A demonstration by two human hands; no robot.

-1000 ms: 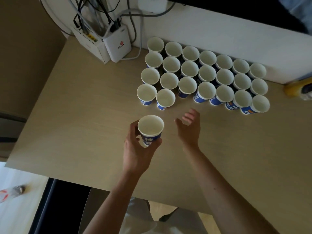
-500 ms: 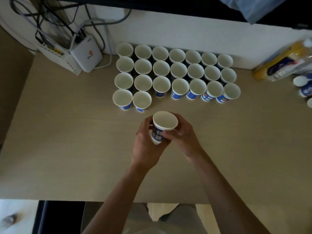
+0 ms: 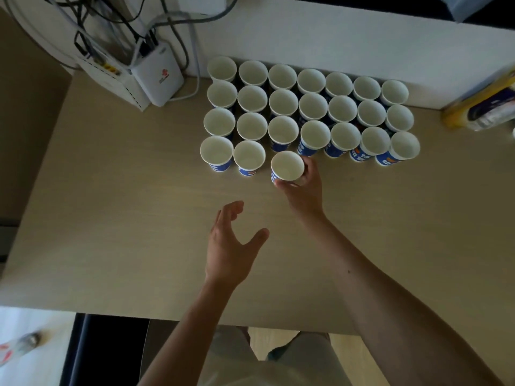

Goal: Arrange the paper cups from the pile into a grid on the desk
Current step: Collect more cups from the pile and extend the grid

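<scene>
Held cup: a white-lined paper cup with a blue printed wall (image 3: 287, 166), mouth up towards the camera, long axis close to vertical with the rim leaning slightly to the left of its base.
Cup position: in the nearest row of the grid, third place from the left, just beside the second cup of that row (image 3: 249, 158) and just in front of the third-row cups; whether its base touches the desk cannot be told.
Right hand: the right hand (image 3: 303, 188) reaches forward from a bare forearm that enters at the lower right, palm turned left towards the cup.
Right fingers: curled round the cup's right and near sides, gripping it below the rim; the thumb lies across the near wall, the other fingers wrap the right side and are partly hidden behind the cup.
Left hand: the left hand (image 3: 231, 246) hangs above the desk, nearer the person and to the left of the cup, well apart from it; the fingers are spread and slightly curved, thumb out to the right, holding nothing.
Grid: upright white paper cups (image 3: 312, 107) in three full rows of seven against the white wall, plus the nearest row begun at the left.
Surface: a pale wood-grain desk (image 3: 125, 218).
Corner: a white router box with cables (image 3: 158, 76) at the back left.
</scene>
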